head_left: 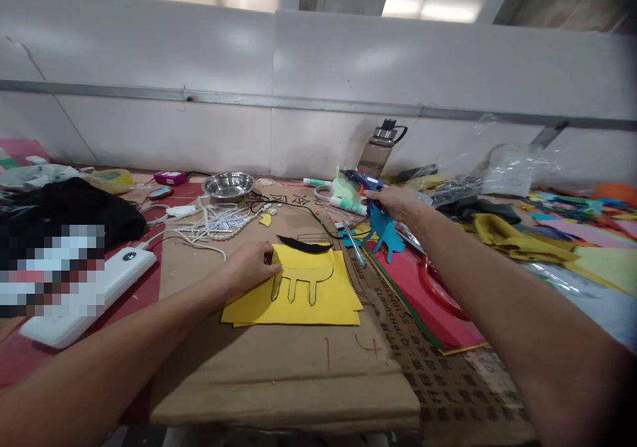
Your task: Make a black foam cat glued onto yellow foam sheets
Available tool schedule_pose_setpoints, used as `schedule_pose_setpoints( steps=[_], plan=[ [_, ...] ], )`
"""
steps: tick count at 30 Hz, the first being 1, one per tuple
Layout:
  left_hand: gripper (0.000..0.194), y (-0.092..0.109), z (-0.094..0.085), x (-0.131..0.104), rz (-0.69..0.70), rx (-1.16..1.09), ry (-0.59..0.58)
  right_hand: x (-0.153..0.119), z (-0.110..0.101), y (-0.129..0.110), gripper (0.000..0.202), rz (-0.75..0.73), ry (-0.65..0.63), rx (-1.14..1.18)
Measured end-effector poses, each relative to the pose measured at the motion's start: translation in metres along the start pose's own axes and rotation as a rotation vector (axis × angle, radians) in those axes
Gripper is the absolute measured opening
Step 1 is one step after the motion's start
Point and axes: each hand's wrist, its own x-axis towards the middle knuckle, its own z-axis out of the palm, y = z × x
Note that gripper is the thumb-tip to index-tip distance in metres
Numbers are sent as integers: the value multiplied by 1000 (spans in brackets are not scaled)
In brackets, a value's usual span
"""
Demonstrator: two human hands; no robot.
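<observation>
My left hand [259, 264] is closed at the left end of a yellow cut-out [303, 280] with black edges and several downward prongs. That piece lies over yellow sheets [298, 314] on the cardboard. A curved black paper strip [304, 245] rests at the sheets' upper edge. Farther right, my right hand [393, 203] is closed around a dark blue glue gun [365, 180] whose nozzle points left. Just below that hand is a blue paper cut-out [383, 235]; whether the hand touches it cannot be made out. A pen [354, 243] lies to its left.
Behind are a steel bowl [227, 186], a bottle [378, 148] and glue sticks [348, 205]. White cables [199, 225] and a white power bank [89, 294] lie left. Red-handled scissors [440, 291] rest on red sheets [408, 288] at right, beside cloth and paper scraps.
</observation>
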Motion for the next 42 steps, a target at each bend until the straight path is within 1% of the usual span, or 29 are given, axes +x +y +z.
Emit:
schedule_pose_setpoints(
  steps=[5, 9, 11, 13, 15, 17, 18, 19, 20, 23, 25, 27, 28, 30, 32, 35, 38, 40, 42],
  plan=[
    [16, -1, 2, 0, -9, 0, -8, 1, -4, -7, 9, 15, 43, 147],
    [16, -6, 3, 3, 1, -13, -11, 2, -1, -12, 16, 1, 92, 225],
    [22, -8, 3, 5, 7, -32, -33, 3, 0, -15, 16, 0, 98, 287],
    [32, -9, 2, 6, -4, -64, -59, 4, -1, -18, 12, 5, 97, 355],
    [39, -9, 2, 6, -38, -123, -91, 5, -3, -21, 10, 18, 98, 415],
    [42, -8, 0, 6, -83, -215, -160, 5, -7, -24, 13, 36, 96, 453],
    [43, -8, -2, 5, -97, -243, -174, 5, -9, -26, 15, 42, 91, 465],
    [44, -7, -5, 5, -101, -243, -159, 4, -11, -27, 16, 46, 84, 474],
    [44, -7, -9, 5, -93, -220, -113, 3, -13, -29, 17, 46, 75, 483],
    [39, -5, -25, 6, -28, -87, 138, -2, -16, -33, 18, 28, 46, 515],
    [35, 0, -37, 10, 3, -99, 244, -8, -16, -35, 19, 12, 24, 538],
    [31, 11, -45, 19, 45, -192, 297, -14, -14, -36, 19, -1, 0, 561],
    [29, 18, -47, 25, 90, -256, 303, -18, -12, -37, 19, -4, -14, 570],
    [28, 34, -45, 44, 108, -419, 301, -25, -9, -40, 17, -3, -40, 583],
    [26, 52, -38, 67, 66, -589, 267, -32, -6, -43, 15, 4, -64, 589],
    [23, 76, -22, 101, -69, -910, 226, -41, -5, -48, 14, 11, -94, 592],
    [27, 90, -9, 125, -111, -943, 238, -46, -7, -50, 13, 13, -114, 599],
    [27, 93, -6, 135, -130, -937, 250, -48, -11, -50, 13, 18, -119, 606],
    [23, 91, -5, 140, -150, -926, 257, -47, -13, -47, 14, 29, -124, 615]
  ],
)
